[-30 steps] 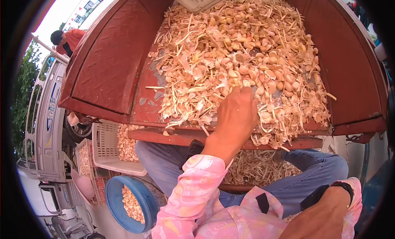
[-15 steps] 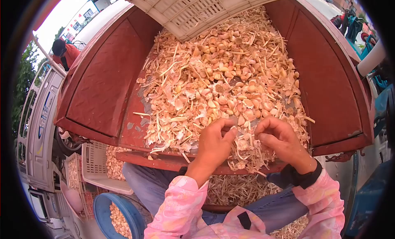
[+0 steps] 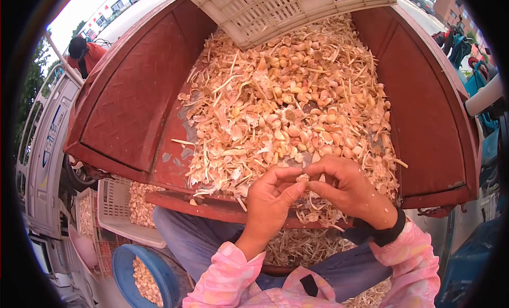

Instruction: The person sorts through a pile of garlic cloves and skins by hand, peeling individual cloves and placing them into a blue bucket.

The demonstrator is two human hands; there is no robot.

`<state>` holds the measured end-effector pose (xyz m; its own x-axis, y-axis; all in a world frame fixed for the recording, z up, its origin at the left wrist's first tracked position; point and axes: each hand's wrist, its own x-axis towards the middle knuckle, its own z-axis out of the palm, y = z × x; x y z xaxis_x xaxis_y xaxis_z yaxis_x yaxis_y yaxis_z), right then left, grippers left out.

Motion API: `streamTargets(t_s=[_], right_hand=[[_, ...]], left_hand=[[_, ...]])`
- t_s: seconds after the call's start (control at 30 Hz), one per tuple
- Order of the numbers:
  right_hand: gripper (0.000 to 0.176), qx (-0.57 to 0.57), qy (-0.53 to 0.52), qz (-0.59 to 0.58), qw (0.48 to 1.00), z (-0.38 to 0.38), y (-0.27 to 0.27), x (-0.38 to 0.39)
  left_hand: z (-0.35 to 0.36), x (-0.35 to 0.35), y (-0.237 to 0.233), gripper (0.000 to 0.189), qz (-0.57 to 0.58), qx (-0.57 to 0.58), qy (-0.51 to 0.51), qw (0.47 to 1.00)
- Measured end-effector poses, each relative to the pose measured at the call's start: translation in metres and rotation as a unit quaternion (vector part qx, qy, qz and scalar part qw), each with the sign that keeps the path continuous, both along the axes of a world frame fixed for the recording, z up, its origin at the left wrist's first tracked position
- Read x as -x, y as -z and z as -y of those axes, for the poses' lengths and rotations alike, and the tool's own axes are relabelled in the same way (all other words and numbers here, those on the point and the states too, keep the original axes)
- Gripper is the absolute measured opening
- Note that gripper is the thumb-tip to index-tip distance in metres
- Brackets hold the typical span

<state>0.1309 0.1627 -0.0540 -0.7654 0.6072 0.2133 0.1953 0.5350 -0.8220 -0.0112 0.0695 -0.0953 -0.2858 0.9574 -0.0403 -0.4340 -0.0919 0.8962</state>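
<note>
My left hand point(image 3: 271, 196) and my right hand point(image 3: 339, 187) meet fingertip to fingertip above the front of a red metal cart bed. Pinched between them is a small pale garlic clove point(image 3: 303, 178), mostly covered by the fingers. Behind the hands spreads a heap of loose garlic cloves point(image 3: 297, 90), mixed with papery skins and dry stalks point(image 3: 233, 154). Both hands are closed at the fingertips. The cart's red front edge point(image 3: 222, 210) runs just below my wrists.
A cream plastic crate point(image 3: 281, 14) rests tilted on the heap's far end. Red side walls point(image 3: 127, 96) flank it. At lower left are a blue tub point(image 3: 154, 265) and a pale crate point(image 3: 114, 204), both with cloves. A person in red point(image 3: 95, 56) is beyond the left wall.
My hands were apart; the right hand has moved left and both now touch at the fingertips around the clove. The camera view has shifted slightly.
</note>
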Motion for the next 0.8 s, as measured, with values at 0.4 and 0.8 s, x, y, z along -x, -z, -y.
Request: streamTargets(t_s=[0.4, 0.8], right_hand=[[0.017, -0.105, 0.005, 0.066, 0.992, 0.001, 0.022, 0.008], [0.022, -0.108, -0.002, 0.027, 0.994, 0.008, 0.021, 0.013]], left_hand=[[-0.009, -0.022, 0.022, 0.017, -0.020, 0.050, -0.101, 0.993], [-0.009, -0.008, 0.022, 0.021, 0.349, 0.062, -0.003, 0.935]])
